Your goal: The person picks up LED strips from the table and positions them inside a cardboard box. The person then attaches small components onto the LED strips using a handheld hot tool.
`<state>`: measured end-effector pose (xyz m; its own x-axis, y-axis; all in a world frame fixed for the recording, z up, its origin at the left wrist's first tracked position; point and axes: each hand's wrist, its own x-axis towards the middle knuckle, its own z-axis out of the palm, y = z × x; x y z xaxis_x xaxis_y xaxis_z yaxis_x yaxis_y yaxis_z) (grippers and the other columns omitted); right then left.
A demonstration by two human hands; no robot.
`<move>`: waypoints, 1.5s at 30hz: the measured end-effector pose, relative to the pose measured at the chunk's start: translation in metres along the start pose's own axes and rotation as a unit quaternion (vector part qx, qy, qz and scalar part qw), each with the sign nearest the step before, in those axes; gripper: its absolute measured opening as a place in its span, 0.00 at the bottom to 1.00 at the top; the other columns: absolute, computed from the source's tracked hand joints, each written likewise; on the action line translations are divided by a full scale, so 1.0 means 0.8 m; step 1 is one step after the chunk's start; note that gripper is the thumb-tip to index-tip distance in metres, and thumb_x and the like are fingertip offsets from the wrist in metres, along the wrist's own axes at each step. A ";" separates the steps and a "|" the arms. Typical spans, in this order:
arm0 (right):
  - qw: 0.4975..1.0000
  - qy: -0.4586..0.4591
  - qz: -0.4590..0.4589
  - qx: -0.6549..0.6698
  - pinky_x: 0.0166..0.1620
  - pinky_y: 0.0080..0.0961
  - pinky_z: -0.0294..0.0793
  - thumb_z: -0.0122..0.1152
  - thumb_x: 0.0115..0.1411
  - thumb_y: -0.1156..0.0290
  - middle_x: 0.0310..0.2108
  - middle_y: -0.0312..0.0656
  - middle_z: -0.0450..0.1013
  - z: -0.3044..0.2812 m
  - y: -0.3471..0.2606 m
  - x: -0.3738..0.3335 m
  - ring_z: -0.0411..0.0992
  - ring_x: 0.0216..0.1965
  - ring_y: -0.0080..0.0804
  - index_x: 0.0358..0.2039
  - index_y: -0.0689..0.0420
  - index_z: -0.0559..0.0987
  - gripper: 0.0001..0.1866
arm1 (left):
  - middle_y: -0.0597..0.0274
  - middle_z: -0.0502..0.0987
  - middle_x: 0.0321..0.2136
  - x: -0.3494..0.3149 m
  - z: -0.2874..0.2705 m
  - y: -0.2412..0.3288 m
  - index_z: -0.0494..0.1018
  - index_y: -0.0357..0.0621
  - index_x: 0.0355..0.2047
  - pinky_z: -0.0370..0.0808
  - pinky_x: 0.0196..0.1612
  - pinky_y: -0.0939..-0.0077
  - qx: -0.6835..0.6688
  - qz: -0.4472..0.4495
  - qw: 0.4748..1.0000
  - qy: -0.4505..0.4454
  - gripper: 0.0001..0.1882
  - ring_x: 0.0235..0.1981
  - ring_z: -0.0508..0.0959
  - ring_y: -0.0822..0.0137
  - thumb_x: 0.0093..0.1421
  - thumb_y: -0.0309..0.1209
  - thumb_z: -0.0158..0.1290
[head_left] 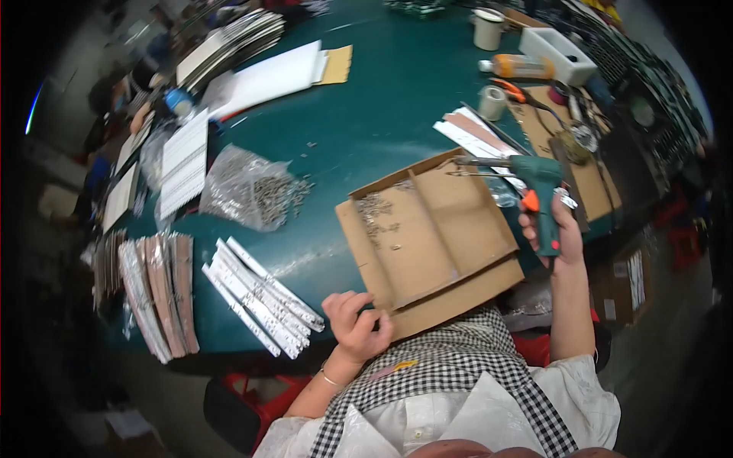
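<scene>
My right hand (561, 225) is wrapped round the grip of a green soldering gun (537, 177) with an orange trigger. Its metal nozzle and a thin wire guide point left over the far right corner of a brown cardboard tray (473, 229). That tray lies tilted at the table's near edge, split by a divider, with small metal parts (374, 214) in its left compartment. At the tray's near left corner is my left hand (357, 327), its fingers curled and thumb and forefinger close together. Whatever may be between them is too small to make out.
White strips (263, 298) and bundled brown strips (160, 294) lie to the left. Behind them a plastic bag (248, 187) spills small metal parts. At the right are tape rolls (492, 102), an orange bottle (522, 66), pliers (510, 90) and a white box (557, 56).
</scene>
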<state>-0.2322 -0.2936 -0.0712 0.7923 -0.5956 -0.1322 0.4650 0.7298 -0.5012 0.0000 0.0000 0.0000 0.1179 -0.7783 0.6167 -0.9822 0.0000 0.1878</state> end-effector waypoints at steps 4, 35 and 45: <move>0.981 0.105 -0.014 -0.164 0.26 0.15 0.76 0.48 0.70 0.51 0.36 0.47 0.77 -0.013 -0.148 -0.007 0.74 0.26 0.25 0.51 0.65 0.72 0.27 | 0.59 0.75 0.36 0.026 0.139 0.083 0.69 0.46 0.20 0.65 0.40 0.59 -0.050 -0.052 0.991 0.111 0.11 0.34 0.73 0.56 0.37 0.25 0.60; 0.893 -0.430 0.047 -0.123 0.23 0.23 0.59 0.50 0.65 0.43 0.34 0.36 0.67 -0.226 -0.335 0.070 0.59 0.23 0.25 0.56 0.55 0.68 0.31 | 0.40 0.77 0.50 -0.043 -0.425 -0.209 0.32 0.54 0.73 0.74 0.53 0.53 0.373 -0.662 0.646 0.076 0.49 0.50 0.79 0.46 0.60 0.37 0.52; 0.965 -0.219 -0.041 -0.140 0.24 0.24 0.60 0.51 0.65 0.43 0.35 0.36 0.67 -0.209 -0.350 0.002 0.59 0.24 0.26 0.57 0.56 0.68 0.31 | 0.48 0.70 0.60 -0.047 -0.462 -0.228 0.36 0.61 0.73 0.73 0.56 0.52 0.370 -0.793 0.484 0.023 0.46 0.57 0.75 0.52 0.63 0.29 0.51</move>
<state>-0.4273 -0.5550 -0.0744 0.8772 -0.4034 0.2605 0.4563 0.5312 -0.7139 0.2287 0.2611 0.2250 0.7955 0.5830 0.1652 0.5669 -0.8123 0.1372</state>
